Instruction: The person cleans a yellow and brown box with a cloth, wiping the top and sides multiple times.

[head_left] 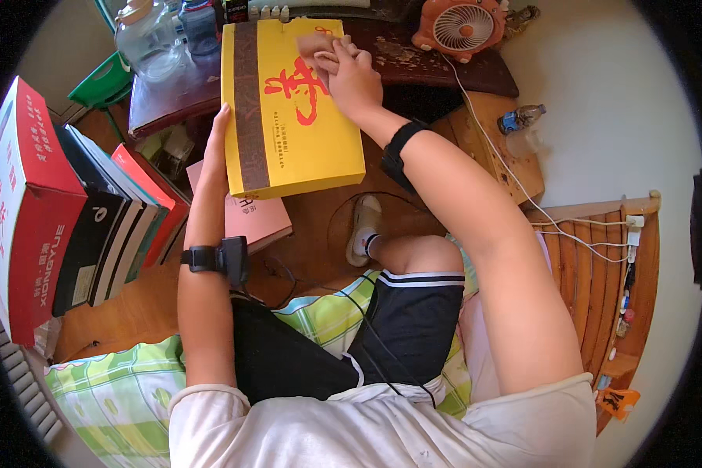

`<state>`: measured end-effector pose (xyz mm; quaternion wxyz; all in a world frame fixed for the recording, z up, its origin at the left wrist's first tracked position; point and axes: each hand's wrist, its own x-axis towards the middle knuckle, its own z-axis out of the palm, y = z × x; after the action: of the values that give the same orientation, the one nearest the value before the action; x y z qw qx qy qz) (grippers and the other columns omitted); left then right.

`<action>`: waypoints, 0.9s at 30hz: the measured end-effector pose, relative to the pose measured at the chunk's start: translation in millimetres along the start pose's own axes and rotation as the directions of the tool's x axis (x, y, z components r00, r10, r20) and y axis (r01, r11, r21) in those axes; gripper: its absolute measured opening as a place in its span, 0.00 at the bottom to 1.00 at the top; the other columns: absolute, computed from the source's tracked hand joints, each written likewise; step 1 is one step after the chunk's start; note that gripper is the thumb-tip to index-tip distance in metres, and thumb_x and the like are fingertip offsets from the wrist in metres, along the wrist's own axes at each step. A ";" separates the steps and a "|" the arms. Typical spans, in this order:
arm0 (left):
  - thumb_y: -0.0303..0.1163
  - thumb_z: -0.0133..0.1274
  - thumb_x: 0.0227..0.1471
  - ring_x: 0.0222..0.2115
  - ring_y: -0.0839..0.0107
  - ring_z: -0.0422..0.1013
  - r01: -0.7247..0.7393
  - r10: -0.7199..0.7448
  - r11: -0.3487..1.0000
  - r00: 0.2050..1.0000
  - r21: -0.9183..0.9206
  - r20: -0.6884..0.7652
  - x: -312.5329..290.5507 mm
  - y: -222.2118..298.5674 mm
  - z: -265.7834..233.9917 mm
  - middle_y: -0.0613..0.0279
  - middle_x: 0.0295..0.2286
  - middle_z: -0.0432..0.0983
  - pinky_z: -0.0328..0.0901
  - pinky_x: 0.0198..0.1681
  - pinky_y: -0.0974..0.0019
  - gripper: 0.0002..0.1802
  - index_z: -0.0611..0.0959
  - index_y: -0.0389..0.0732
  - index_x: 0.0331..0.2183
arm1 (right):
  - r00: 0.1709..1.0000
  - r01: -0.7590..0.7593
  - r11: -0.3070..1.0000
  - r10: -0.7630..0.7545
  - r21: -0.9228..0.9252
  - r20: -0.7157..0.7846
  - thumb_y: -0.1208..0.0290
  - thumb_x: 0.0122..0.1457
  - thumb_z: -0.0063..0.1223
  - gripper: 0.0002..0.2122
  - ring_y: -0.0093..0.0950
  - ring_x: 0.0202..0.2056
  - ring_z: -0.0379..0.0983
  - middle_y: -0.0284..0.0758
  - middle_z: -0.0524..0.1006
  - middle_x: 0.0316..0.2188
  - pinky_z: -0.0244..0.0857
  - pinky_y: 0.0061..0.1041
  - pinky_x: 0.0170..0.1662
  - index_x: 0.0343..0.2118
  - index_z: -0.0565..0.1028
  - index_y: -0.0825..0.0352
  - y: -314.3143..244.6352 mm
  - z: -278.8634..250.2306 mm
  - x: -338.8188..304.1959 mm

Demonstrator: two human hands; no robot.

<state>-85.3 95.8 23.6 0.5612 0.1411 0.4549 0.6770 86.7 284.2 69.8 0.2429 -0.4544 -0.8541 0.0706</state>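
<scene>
A yellow shoebox-like carton [312,152] with a dark patterned band and red lettering is tilted up in front of me, above my knees. My left hand [217,148] supports it along its left side, thumb upright at the edge; the other fingers are hidden behind the box. Against the upper right of its face, my right hand [352,74] has its fingers closed on a small brownish cloth [312,44], which lies flat on the yellow surface near the red lettering.
Beyond the box stands a dark table [413,66] with an orange fan [462,27] and clear jars [148,47]. Books and a red box [47,218] stand at the left. A pink book [253,222] lies below the carton. A bottle [521,118] is at the right.
</scene>
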 end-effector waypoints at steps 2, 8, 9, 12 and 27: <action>0.63 0.46 0.57 0.41 0.65 0.76 0.008 -0.008 0.999 1.000 0.031 -0.006 -3.7 0.6 -7.1 0.53 0.44 0.77 0.72 0.44 0.64 0.39 0.72 0.38 0.55 | 0.999 -0.030 1.000 0.029 -0.007 -0.014 0.54 0.62 0.50 0.25 0.48 0.41 0.76 0.43 0.70 0.48 0.72 0.40 0.45 0.62 0.67 0.48 -6.1 6.0 6.8; 0.66 0.46 0.55 0.42 0.65 0.75 0.042 -0.040 0.997 0.999 0.068 -0.033 -7.3 3.1 -4.5 0.53 0.45 0.76 0.71 0.46 0.63 0.43 0.72 0.38 0.56 | 0.998 -0.040 0.999 0.040 -0.002 -0.052 0.55 0.60 0.52 0.24 0.47 0.39 0.77 0.43 0.71 0.48 0.73 0.41 0.43 0.61 0.69 0.48 -7.5 11.6 22.4; 0.66 0.46 0.55 0.43 0.65 0.75 0.031 -0.031 0.998 0.999 0.049 -0.009 -5.6 2.2 -5.6 0.54 0.45 0.76 0.71 0.46 0.63 0.43 0.72 0.39 0.57 | 0.998 -0.058 0.998 0.058 0.001 -0.036 0.56 0.60 0.52 0.24 0.47 0.40 0.77 0.43 0.71 0.49 0.73 0.41 0.44 0.61 0.69 0.48 -7.0 11.0 26.3; 0.64 0.47 0.56 0.42 0.65 0.75 0.017 -0.017 1.000 1.000 -0.014 0.004 2.0 1.1 -11.8 0.54 0.45 0.76 0.71 0.45 0.64 0.41 0.72 0.39 0.56 | 0.998 -0.064 0.998 0.063 0.023 0.022 0.57 0.61 0.52 0.25 0.49 0.41 0.76 0.46 0.68 0.50 0.73 0.42 0.45 0.62 0.67 0.51 -12.2 5.5 29.2; 0.59 0.48 0.58 0.37 0.68 0.77 -0.028 0.028 1.000 0.999 -0.004 -0.020 7.5 5.7 -15.3 0.55 0.42 0.79 0.72 0.40 0.67 0.36 0.76 0.37 0.53 | 0.999 -0.001 0.999 0.003 -0.049 0.044 0.62 0.59 0.53 0.25 0.47 0.38 0.78 0.47 0.68 0.49 0.75 0.39 0.39 0.60 0.68 0.56 -20.2 -12.7 -50.2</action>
<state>-102.1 95.7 17.2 0.5474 0.1394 0.4568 0.6872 101.3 230.6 70.2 0.2126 -0.4594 -0.8603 0.0597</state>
